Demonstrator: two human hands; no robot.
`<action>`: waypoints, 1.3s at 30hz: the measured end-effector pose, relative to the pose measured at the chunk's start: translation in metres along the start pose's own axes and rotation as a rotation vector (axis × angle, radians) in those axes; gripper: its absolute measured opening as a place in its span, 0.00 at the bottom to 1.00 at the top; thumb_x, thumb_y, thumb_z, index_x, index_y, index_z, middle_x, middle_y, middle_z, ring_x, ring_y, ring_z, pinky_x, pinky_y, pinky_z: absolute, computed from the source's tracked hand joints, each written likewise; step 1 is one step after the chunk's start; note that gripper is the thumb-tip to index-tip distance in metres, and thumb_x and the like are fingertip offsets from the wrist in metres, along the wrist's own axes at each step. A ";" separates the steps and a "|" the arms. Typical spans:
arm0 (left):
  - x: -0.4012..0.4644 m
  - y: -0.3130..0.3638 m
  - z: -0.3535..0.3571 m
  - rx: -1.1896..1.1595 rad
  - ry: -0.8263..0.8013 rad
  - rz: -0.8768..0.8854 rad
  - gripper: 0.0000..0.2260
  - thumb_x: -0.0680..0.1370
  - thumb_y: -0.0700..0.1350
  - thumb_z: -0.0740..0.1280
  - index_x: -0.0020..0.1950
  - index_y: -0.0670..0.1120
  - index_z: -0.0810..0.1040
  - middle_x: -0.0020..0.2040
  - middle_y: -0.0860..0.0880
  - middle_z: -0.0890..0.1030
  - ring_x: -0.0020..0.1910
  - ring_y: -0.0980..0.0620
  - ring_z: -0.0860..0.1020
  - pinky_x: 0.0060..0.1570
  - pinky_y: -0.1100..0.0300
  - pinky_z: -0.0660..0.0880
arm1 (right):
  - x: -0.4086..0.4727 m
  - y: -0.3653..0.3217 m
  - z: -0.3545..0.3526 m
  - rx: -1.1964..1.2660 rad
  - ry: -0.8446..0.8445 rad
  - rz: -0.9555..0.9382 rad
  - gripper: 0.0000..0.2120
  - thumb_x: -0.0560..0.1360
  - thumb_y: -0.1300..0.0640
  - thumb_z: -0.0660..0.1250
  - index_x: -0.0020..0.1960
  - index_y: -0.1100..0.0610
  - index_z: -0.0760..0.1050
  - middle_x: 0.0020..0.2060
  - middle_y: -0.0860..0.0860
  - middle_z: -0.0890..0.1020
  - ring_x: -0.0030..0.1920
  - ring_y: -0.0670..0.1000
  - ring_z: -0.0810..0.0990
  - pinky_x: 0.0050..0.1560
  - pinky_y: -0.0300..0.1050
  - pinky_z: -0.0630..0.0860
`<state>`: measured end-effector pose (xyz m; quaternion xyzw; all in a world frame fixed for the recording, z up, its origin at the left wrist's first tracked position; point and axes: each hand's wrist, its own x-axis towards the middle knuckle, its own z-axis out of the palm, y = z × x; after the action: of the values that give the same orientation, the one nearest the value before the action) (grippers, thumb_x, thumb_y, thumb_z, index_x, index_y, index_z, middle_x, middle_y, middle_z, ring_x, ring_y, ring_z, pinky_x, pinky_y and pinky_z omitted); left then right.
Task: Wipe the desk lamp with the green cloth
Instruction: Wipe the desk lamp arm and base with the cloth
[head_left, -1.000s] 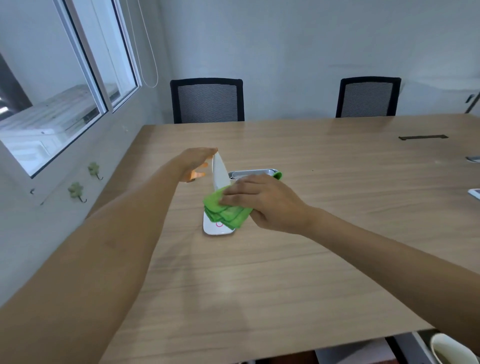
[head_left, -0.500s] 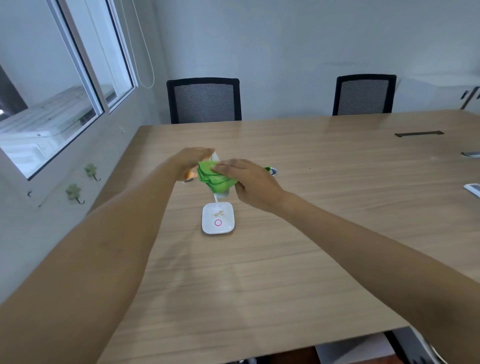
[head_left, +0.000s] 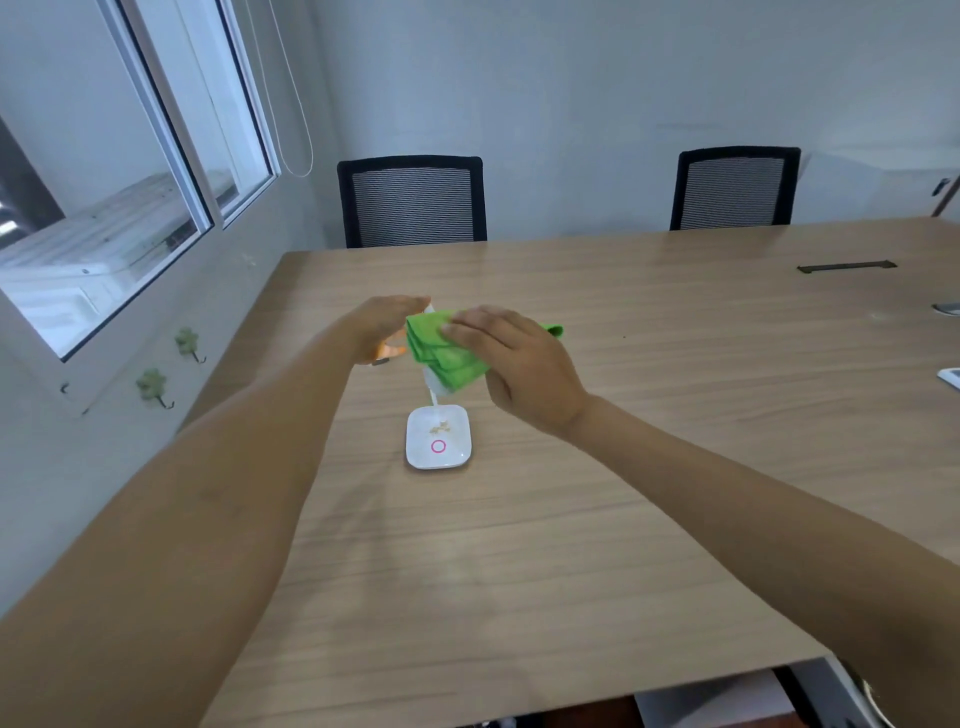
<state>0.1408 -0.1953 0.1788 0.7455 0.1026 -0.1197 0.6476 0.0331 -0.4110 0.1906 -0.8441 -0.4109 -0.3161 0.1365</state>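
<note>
A small white desk lamp stands on the wooden table; its square base bears a pink ring and some crumbs. The lamp's arm rises from the base and is mostly hidden behind the folded green cloth. My right hand presses the cloth against the upper part of the lamp arm. My left hand holds the top of the lamp from the left side, its fingers lit orange underneath.
The table runs far to the right; its near edge is at the bottom. Two black mesh chairs stand behind it. A window and wall hooks are on the left. Small devices lie at the right edge.
My right hand has slid the cloth up from the lamp's base to the upper arm, uncovering the base. My left hand has stayed at the lamp's top.
</note>
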 end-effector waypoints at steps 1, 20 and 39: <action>-0.004 0.001 0.002 -0.006 -0.014 0.002 0.17 0.65 0.52 0.73 0.51 0.49 0.81 0.58 0.48 0.77 0.60 0.47 0.74 0.61 0.50 0.70 | 0.005 0.002 0.003 0.006 -0.025 0.022 0.26 0.64 0.67 0.54 0.58 0.61 0.79 0.55 0.57 0.83 0.57 0.55 0.76 0.54 0.51 0.79; -0.001 0.003 0.003 0.046 0.057 -0.028 0.18 0.71 0.55 0.70 0.58 0.49 0.78 0.65 0.51 0.77 0.65 0.49 0.74 0.68 0.45 0.70 | -0.004 0.006 0.007 -0.077 0.044 -0.070 0.23 0.68 0.70 0.55 0.56 0.59 0.81 0.56 0.56 0.84 0.58 0.58 0.81 0.57 0.50 0.78; -0.005 -0.003 -0.001 0.046 0.006 0.008 0.21 0.76 0.58 0.64 0.65 0.50 0.75 0.66 0.52 0.75 0.64 0.50 0.72 0.70 0.49 0.67 | -0.096 0.013 0.051 0.002 -0.211 -0.072 0.19 0.75 0.67 0.51 0.62 0.56 0.69 0.56 0.54 0.84 0.55 0.54 0.83 0.54 0.44 0.81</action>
<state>0.1349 -0.1940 0.1780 0.7611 0.0991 -0.1172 0.6302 0.0206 -0.4527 0.0906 -0.8571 -0.4536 -0.2298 0.0820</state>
